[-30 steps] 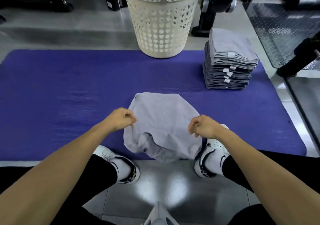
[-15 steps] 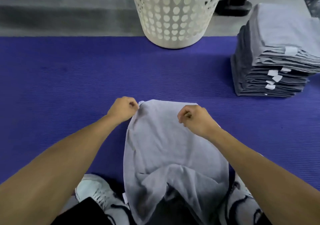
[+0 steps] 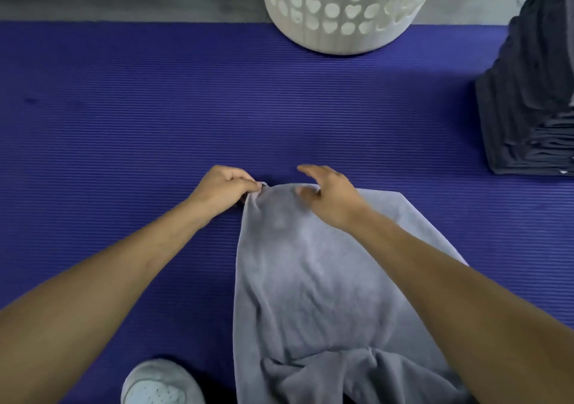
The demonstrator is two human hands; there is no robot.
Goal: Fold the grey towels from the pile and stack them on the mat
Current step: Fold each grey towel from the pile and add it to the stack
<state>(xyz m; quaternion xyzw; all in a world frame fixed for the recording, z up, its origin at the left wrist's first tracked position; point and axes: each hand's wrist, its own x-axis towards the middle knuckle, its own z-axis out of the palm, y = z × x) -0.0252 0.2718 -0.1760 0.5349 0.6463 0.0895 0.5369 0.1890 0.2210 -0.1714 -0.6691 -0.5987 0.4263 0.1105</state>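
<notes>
On towel [image 3: 310, 279], right hand [image 3: 329, 198] now unclenched

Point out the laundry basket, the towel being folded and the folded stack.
laundry basket [image 3: 341, 9]: head view, on its perforated wall.
towel [image 3: 310, 279]: head view, on its middle.
folded stack [image 3: 528, 99]: head view, on its near side.

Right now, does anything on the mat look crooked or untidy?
Only the grey towel being laid out: its near end is bunched and wrinkled, not yet flat. The left hand pinches one far corner; the right hand rests open. The folded stack looks orderly.
</notes>
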